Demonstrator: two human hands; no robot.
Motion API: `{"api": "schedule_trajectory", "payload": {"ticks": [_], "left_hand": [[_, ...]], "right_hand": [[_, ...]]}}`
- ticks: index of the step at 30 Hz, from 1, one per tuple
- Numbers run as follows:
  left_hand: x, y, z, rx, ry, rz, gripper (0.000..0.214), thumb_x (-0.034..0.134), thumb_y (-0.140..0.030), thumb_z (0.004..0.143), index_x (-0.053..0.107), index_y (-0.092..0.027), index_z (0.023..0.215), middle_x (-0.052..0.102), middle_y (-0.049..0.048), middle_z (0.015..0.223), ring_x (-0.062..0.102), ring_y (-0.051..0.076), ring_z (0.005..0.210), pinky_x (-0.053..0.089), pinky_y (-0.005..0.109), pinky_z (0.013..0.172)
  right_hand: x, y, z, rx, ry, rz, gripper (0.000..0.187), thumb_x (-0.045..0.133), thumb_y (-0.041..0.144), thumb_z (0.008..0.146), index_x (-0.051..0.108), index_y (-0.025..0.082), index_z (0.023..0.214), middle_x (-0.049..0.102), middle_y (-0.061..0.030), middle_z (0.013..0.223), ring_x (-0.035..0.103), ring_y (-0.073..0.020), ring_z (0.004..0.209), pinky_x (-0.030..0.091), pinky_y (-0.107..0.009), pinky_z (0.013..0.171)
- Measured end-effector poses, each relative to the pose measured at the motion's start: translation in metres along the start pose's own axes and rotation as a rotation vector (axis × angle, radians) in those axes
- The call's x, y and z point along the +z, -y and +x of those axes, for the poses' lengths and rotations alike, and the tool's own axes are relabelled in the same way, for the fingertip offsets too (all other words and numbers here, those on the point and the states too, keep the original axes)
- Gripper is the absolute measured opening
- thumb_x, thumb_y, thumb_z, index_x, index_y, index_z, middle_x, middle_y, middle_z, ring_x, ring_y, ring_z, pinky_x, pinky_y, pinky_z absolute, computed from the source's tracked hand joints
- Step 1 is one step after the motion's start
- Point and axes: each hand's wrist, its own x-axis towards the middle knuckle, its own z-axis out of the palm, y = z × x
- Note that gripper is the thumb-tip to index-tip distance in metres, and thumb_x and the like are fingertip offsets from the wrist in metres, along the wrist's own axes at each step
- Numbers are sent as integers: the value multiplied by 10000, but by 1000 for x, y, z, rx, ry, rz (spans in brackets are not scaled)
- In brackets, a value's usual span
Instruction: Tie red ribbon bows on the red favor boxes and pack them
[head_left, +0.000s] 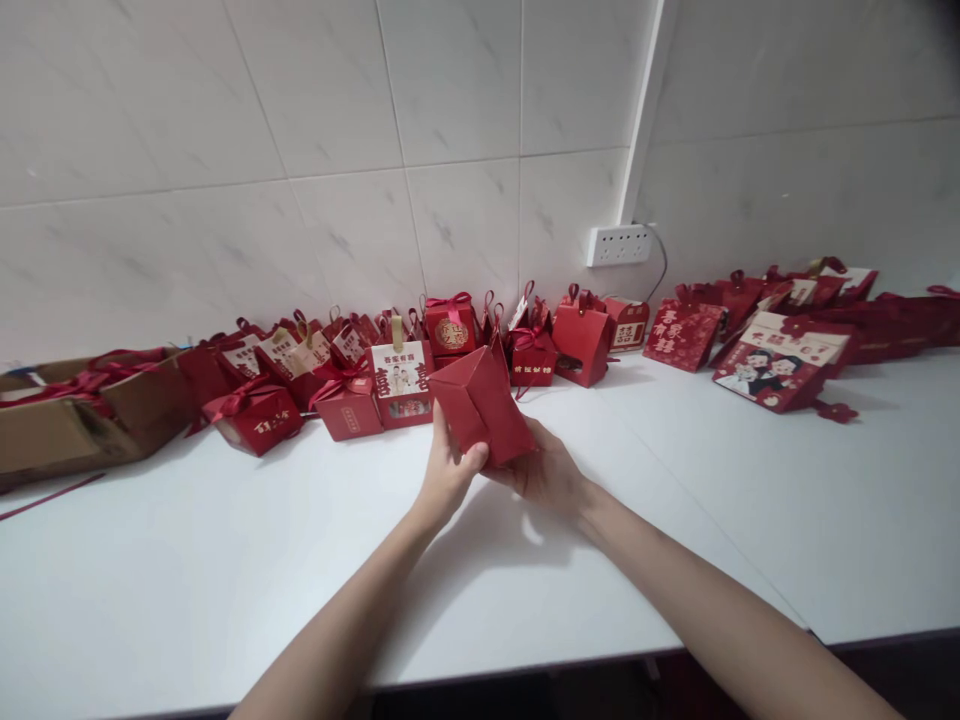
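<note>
Between my two hands, above the white table, is a plain red paper gift box, tilted, with a folded flap showing on the side toward me. My left hand grips its lower left, the thumb pressed on the near face. From below and the right, my right hand holds the box, its fingers partly hidden behind it. Just behind stand a red box with a couple printed on its white label and a small red box with a gold round emblem.
Several red gift boxes with ribbons line the wall, among them a ribboned box and one with a cartoon couple. At left stands a cardboard carton holding red ribbon. A white power strip is fixed to the tiled wall. The white table ends near me.
</note>
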Motion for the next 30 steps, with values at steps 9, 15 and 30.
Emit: {"api": "schedule_trajectory", "payload": {"ticks": [9, 15, 30], "left_hand": [[-2, 5, 0, -95, 16, -106, 683, 659, -506, 685, 402, -189, 1233, 590, 112, 1104, 588, 240, 979, 507, 371, 823], [-4, 12, 5, -211, -96, -136, 590, 682, -391, 668, 475, -168, 1174, 616, 122, 1083, 543, 281, 1101, 450, 441, 930], [-13, 17, -4, 100, -27, 58, 854, 615, -351, 774, 108, -198, 1444, 515, 165, 1279, 469, 270, 1233, 318, 454, 1070]], "right_hand": [[-10, 1, 10, -310, -147, -257, 259, 605, 361, 722, 606, 175, 902, 688, -57, 827, 639, -233, 810, 530, -382, 729], [-5, -4, 1, -746, -397, -720, 300, 674, 273, 720, 551, 222, 989, 622, -45, 946, 589, -203, 870, 473, -338, 810], [-16, -3, 6, -813, -170, -734, 299, 609, 374, 800, 547, 208, 1040, 601, -98, 1180, 535, -291, 1139, 474, -427, 901]]}}
